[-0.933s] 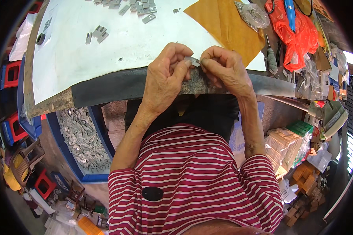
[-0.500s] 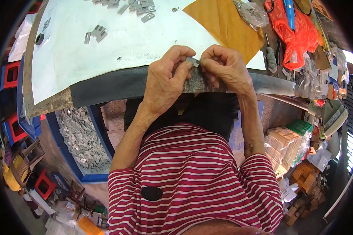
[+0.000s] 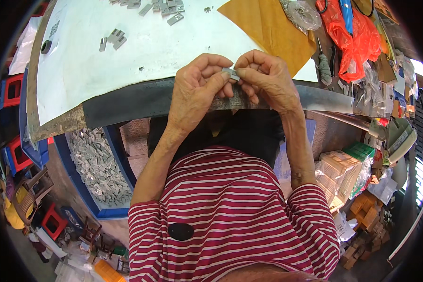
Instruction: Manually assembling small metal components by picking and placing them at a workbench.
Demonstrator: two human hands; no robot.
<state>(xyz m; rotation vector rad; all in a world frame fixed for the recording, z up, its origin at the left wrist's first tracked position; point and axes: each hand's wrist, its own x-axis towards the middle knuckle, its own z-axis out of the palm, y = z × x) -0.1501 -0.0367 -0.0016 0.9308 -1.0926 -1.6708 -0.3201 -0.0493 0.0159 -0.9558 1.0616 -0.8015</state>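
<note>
- Head view: both bare hands meet at the near edge of the worktable, with a small grey piece between them.
- Left hand: thumb and forefinger pinch the left end of the piece; the other fingers curl beneath and behind, partly hidden.
- Right hand: thumb and forefinger grasp the right end of the piece, the remaining fingers bent below. Whether anything tiny sits between those fingertips, I cannot tell.
- The small grey piece is off the table surface, near the dark strip along the table's front edge.
- Ahead and to the left, a group of similar grey blocks lies on the white sheet; a larger pile lies farther back.
- Brown paper overlaps the sheet at the right, a clear plastic bag by its far end.
- Farther right rests a red plastic bag, with a blue-handled object against it.
- A black ring lies near the sheet's left edge.
- Below the table at left, a blue bin holds many grey parts.
</note>
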